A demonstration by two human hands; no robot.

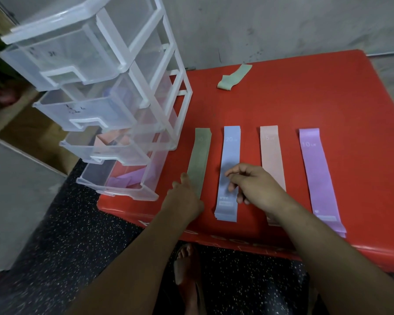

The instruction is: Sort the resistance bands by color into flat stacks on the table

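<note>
Nearest, your bare foot [187, 264] stands on the dark speckled floor [55, 246] under the front edge of the red worktop [305, 98]. Your left hand [184, 196] lies on the worktop with its fingers stretched forward, the fingertips touching the near left edge of the green stack [199, 155]. Your right hand [253, 185] hangs over the near half of the blue stack [230, 151], fingers loosely curled and gripping nothing that shows. Right of it, the pink stack [272, 155] is partly hidden by your wrist, and the purple stack [316, 173] lies furthest right. All four stacks lie flat, side by side and apart, running away from you. To the left, a clear drawer unit [100, 87] stands on the worktop's left end with its drawers pulled out; purple bands show in the lowest drawer and pink ones in the drawer above. Further back, a loose green band [233, 77] lies crumpled near the far edge.
</note>
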